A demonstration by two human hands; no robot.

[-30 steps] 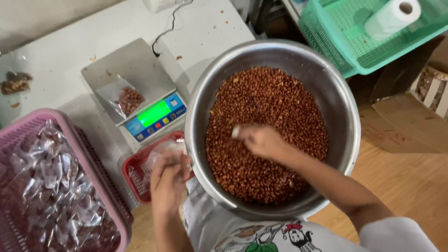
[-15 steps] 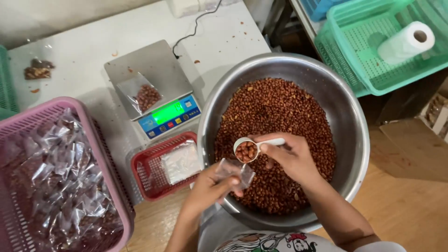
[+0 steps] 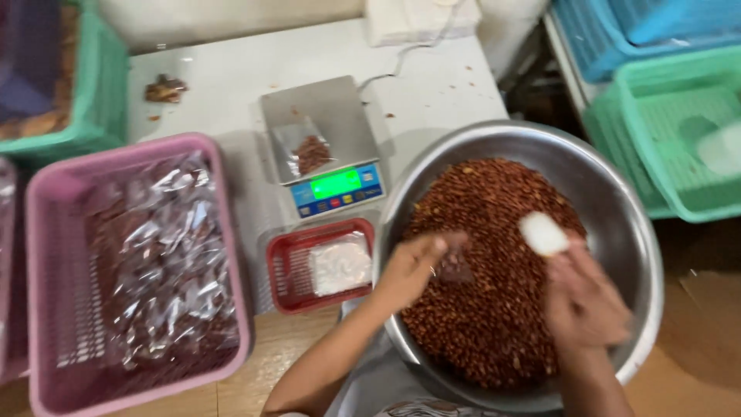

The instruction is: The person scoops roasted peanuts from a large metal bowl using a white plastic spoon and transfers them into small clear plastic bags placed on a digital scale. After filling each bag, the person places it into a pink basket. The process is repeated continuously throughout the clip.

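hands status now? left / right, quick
Left hand: closed on a small clear bag, held over the steel bowl of red-brown nuts.
Right hand: closed on a white scoop, blurred.

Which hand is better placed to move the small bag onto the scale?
Left, probably. The left hand pinches the small clear bag over the bowl's near side, closest to the scale. The right hand is farther off, gripping the white scoop.
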